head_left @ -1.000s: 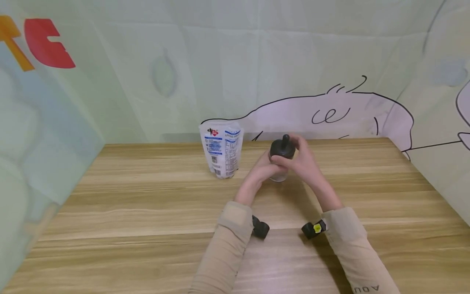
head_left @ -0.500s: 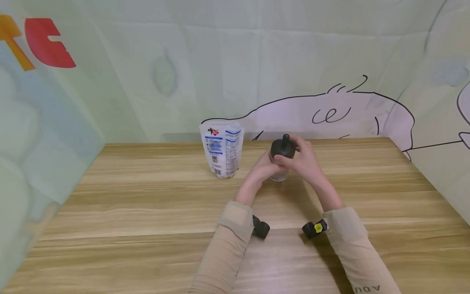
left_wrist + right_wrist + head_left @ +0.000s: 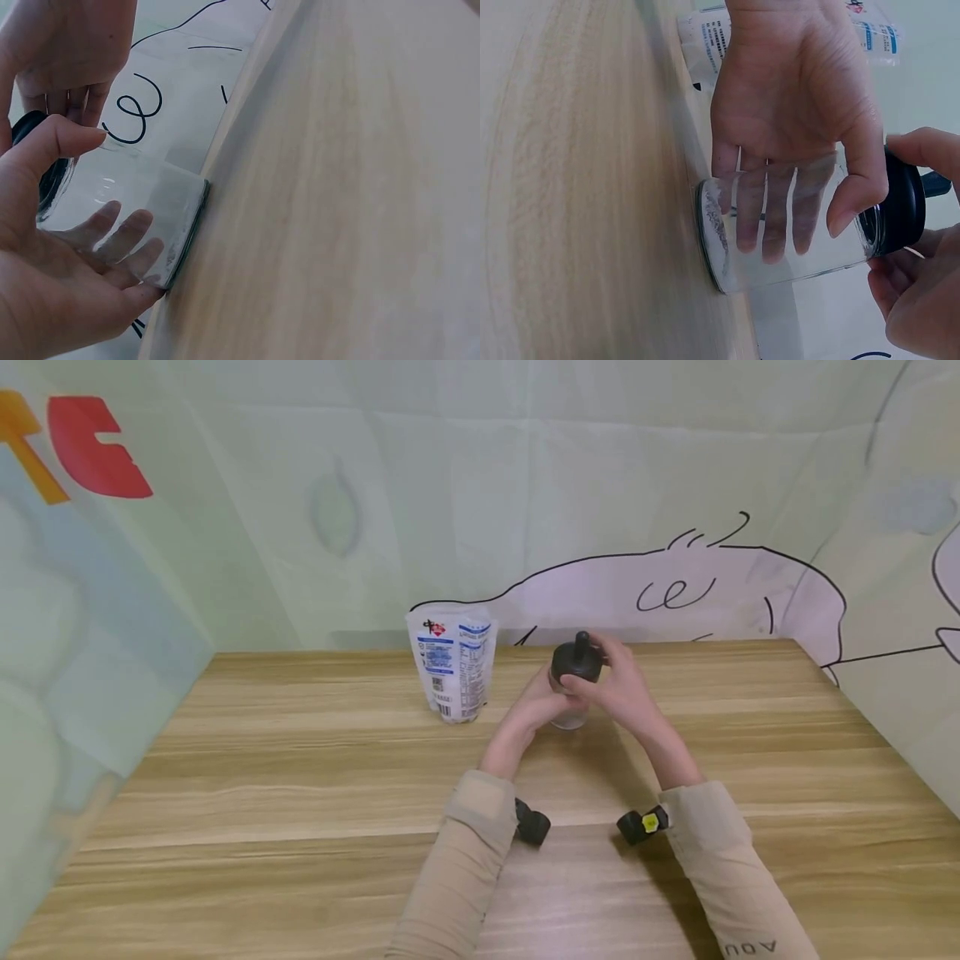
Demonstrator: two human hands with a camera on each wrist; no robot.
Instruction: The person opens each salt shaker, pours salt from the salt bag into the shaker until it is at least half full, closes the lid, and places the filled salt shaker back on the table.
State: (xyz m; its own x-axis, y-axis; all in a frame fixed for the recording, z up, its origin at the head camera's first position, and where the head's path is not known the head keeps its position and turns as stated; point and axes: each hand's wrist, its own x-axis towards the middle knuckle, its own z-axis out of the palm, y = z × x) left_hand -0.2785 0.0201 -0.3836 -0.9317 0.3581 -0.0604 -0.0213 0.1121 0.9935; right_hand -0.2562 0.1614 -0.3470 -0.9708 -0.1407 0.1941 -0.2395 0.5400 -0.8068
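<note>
A clear glass jar (image 3: 817,255) with a black lid (image 3: 576,662) stands upright on the wooden table; a short black knob sticks up from the lid. Round the glass body, my left hand (image 3: 536,700) has its fingers behind and its thumb in front, as the right wrist view shows. My right hand (image 3: 626,689) grips the lid from the right, thumb on the near side and fingers on the far side. Pale, speckled matter shows at the jar's base in the right wrist view. The jar's lower part is partly hidden by my left hand in the head view.
Left of the jar stands a white and blue printed pouch (image 3: 453,664), upright near the table's back edge. A printed cloth backdrop (image 3: 435,510) rises behind and at both sides of the wooden table (image 3: 300,777). Black wrist cameras stick out inward from both sleeves.
My right thumb has shifted slightly to the right along the lid's near side. The left hand, the jar and the pouch stay in place.
</note>
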